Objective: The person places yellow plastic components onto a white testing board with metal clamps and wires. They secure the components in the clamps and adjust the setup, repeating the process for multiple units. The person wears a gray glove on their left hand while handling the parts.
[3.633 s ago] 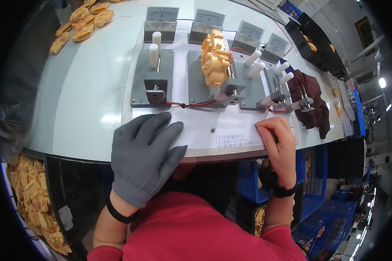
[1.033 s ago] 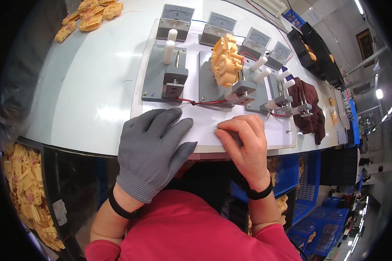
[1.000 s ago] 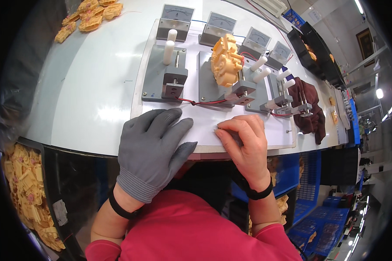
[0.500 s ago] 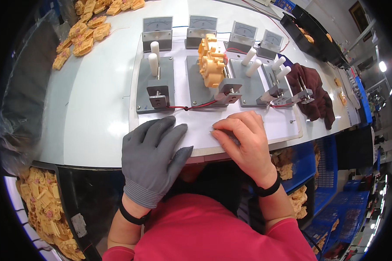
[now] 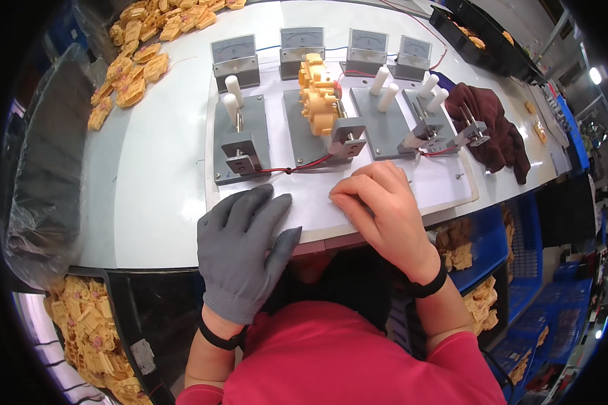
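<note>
My left hand [image 5: 244, 253], in a grey knit glove, rests at the front edge of the white board [image 5: 311, 212], its fingers spread and holding nothing. Bare, my right hand [image 5: 384, 210] lies on the board with thumb and forefinger pinched together; whatever is between them is too small or hidden to make out. Beyond the hands, a yellow plastic gear housing [image 5: 318, 98] sits upright on a grey test fixture [image 5: 297, 125]. To its left is another grey fixture [image 5: 255, 128] with two white pegs, and a red-and-black wire [image 5: 297, 169] runs between the two fixtures.
Several analog meters [image 5: 235, 57] line the back. More pegged fixtures [image 5: 378, 121] and a dark brown cloth [image 5: 490, 128] are at right. Yellow housings [image 5: 132, 81] lie far left and fill a bin [image 5: 105, 283] below the table. Blue crates [image 5: 486, 243] stand lower right.
The view has shifted slightly. My right hand's fingers have closed in a little more while still pinched; my left hand stays nearly in place, and the housing remains on its fixture.
</note>
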The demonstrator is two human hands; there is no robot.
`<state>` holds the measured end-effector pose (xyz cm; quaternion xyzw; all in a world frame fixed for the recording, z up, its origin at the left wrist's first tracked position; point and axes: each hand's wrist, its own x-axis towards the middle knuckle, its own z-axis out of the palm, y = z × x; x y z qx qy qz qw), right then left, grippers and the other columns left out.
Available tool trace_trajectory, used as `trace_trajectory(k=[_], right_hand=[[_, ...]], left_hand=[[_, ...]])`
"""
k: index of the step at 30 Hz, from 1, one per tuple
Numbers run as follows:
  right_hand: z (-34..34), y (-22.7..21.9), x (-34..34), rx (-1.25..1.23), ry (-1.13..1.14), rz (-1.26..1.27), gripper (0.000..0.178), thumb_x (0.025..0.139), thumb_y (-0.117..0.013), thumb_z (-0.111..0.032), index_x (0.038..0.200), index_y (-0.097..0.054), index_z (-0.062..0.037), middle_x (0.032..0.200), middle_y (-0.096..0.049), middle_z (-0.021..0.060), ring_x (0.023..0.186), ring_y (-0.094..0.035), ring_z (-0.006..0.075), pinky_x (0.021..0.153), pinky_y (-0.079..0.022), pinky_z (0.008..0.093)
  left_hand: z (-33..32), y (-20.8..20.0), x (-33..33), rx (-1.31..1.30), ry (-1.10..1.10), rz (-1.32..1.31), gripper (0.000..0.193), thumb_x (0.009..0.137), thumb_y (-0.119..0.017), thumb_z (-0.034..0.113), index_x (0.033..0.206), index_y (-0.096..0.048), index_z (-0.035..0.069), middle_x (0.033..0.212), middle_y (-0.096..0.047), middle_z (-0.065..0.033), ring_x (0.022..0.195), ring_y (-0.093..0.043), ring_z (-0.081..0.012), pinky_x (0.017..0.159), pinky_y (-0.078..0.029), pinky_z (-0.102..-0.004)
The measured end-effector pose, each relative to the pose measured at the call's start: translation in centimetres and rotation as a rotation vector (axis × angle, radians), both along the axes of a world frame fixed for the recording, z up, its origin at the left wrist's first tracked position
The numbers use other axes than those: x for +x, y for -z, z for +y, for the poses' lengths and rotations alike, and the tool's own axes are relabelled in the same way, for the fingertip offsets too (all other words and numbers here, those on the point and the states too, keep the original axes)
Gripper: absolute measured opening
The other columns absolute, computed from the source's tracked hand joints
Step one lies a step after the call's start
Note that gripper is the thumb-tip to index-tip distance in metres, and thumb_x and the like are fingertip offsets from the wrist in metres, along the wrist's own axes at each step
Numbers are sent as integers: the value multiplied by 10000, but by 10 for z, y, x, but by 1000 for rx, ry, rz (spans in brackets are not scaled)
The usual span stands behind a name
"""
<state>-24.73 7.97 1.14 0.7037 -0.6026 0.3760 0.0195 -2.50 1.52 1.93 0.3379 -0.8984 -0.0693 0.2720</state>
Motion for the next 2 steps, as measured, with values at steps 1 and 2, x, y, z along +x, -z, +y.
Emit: trace_trajectory(k=[1, 2], right_hand=[[0, -1, 1, 6, 2, -3, 80, 879, -734, -143, 928, -689, -101, 895, -607, 40, 887, -578, 247, 791, -413, 373], [-1, 0, 0, -8, 1, 1, 79, 880, -731, -137, 938, -688, -102, 898, -607, 39, 890, -578, 249, 796, -414, 380]], left_hand=[[0, -1, 0, -5, 2, -3, 377, 864, -719, 246, 1217, -695, 117, 1234, -664, -118, 1138, -589, -329, 988, -419, -424], [-1, -1, 1, 1, 9, -1, 384, 863, -721, 254, 1222, -693, 120, 1247, -657, -125, 1153, -580, -330, 1006, -408, -420]])
